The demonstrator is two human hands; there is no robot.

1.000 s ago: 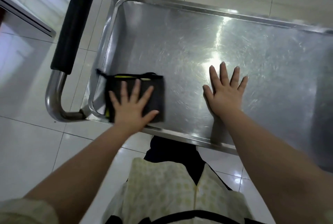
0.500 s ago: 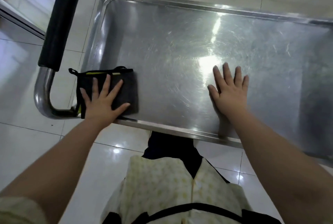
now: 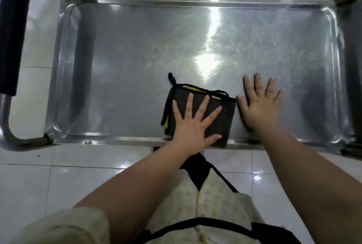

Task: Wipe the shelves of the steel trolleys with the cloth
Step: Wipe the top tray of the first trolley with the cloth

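Cloth (image 3: 227,122), dark with a yellow edge and a small loop, lies folded on the steel shelf (image 3: 127,67), near the middle of the front rim (image 3: 107,142). Its near corner overlaps that rim. I see the left hand (image 3: 193,128) pressing flat on it, fingers straight and spread wide. The right hand (image 3: 258,106) rests palm down on bare steel just beside the cloth's right edge, fingers straight and slightly apart, holding nothing. Its thumb looks close to the cloth, but I cannot tell whether they touch. A black-padded handle (image 3: 13,28) stands at the shelf's left end. White tiles (image 3: 58,165) lie all around.
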